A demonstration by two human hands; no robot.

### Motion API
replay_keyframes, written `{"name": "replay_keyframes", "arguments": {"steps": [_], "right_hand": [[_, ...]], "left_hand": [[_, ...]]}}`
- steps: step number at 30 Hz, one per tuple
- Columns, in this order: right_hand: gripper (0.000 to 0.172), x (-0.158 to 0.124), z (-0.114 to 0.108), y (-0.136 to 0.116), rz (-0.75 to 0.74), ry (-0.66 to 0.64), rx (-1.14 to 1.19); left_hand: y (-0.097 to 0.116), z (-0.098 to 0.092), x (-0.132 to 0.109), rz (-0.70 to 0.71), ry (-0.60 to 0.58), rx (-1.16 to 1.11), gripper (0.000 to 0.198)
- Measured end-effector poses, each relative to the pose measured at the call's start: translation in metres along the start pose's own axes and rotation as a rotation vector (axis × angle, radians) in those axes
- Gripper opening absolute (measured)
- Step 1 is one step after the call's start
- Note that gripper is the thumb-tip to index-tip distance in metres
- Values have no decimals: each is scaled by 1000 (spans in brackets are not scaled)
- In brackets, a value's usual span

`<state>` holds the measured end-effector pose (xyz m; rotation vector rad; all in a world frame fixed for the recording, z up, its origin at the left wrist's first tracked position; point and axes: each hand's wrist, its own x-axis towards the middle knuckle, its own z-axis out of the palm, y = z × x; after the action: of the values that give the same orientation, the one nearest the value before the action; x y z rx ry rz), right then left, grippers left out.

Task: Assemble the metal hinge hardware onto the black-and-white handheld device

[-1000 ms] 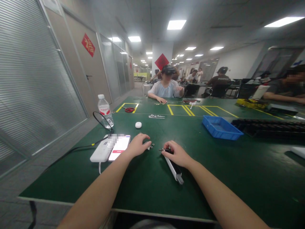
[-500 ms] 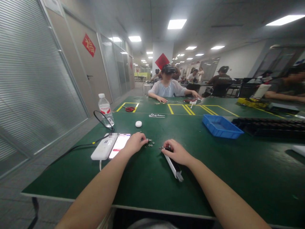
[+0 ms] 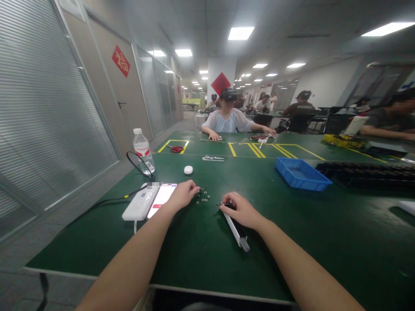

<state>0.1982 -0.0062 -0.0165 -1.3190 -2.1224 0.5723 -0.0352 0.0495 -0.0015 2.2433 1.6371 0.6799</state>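
Observation:
My left hand [image 3: 184,196] is over the green table [image 3: 201,242], thumb and fingers pinched together. A tiny dark bit shows at its fingertips, too small to name. Just beside them lie several small metal rings [image 3: 205,200], perhaps nuts or washers. My right hand [image 3: 240,210] is closed around the upper end of a long, narrow white-and-black bar [image 3: 234,229] that slants toward me. A thin dark metal tip [image 3: 219,204] sticks out left of the right fingers, and a grey end piece [image 3: 245,246] juts from the bar's near end.
On the left are a phone [image 3: 162,199], a white power bank [image 3: 138,207] with cables, and a water bottle [image 3: 142,151]. A white round case [image 3: 188,170] sits further back. Right stands a blue tray [image 3: 303,172]. Opposite, a person [image 3: 227,119] sits near red-handled scissors [image 3: 177,149].
My left hand has shifted very slightly, and the rings beside its fingertips show more plainly. My right hand keeps its hold on the bar. Across the table, the other person's hand has moved left.

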Motion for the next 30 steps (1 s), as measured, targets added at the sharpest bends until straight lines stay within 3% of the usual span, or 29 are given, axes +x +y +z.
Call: {"name": "replay_keyframes", "arguments": {"steps": [6,13,18,23,26,30], "right_hand": [[15,0,0,1,-15,1,-10],[16,-1,-1,2,-19,-2,-18],[17,-1,-1,2,-20,-1,-45],[17,-1,-2,0,-3,-13,-47],[17,-1,-2,-1,-7,-14,-54],[18,-1,-2,0,-9,-15,-50]], "left_hand": [[-1,1,2,-40,13,-99,16],[-7,5,3,-172,-76,-370,32],[-3,0,2,-222,-140,-535,29],[-2,-10,5,-240,62,-648,34],[-6,-13,7,-214,154,-571,35],[-10,-10,9,-156,175,-131,23]]}}
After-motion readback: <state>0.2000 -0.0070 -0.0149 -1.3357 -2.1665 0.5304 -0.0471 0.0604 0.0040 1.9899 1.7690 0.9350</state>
